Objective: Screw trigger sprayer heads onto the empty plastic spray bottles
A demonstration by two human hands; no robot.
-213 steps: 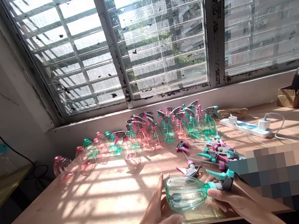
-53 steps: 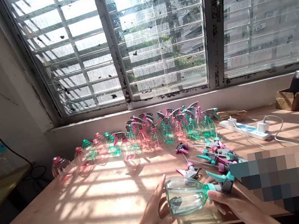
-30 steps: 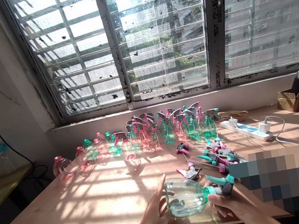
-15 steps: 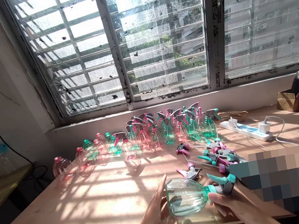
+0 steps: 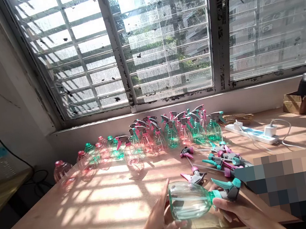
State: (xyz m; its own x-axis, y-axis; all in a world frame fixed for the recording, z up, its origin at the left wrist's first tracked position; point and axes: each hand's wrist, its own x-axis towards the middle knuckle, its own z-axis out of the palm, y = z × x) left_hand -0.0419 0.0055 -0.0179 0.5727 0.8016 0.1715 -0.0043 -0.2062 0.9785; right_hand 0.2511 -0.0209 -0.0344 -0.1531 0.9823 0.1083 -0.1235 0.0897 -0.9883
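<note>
A clear green spray bottle (image 5: 189, 199) lies sideways between my hands above the table's front edge, its base to the left. My left hand (image 5: 162, 216) is closed around the base end. At the neck, my right hand (image 5: 231, 206) pinches the teal collar below the grey-and-teal trigger head (image 5: 228, 188), which sits on the bottle. A straw shows inside the bottle. Just behind it lies a pink-and-grey trigger sprayer (image 5: 196, 176), next to a loose pile of pink and teal sprayers (image 5: 222, 157).
Several spray bottles with heads (image 5: 172, 136) stand along the window wall. Open pink and green bottles (image 5: 83, 162) stand at the left. A white power strip (image 5: 252, 133) with cables and a brown box (image 5: 297, 104) sit at right. A blurred patch covers the lower right.
The bottle has turned slightly in my hands and its straw shows more clearly. My left fingers have shifted a little on the base. The other things stay put.
</note>
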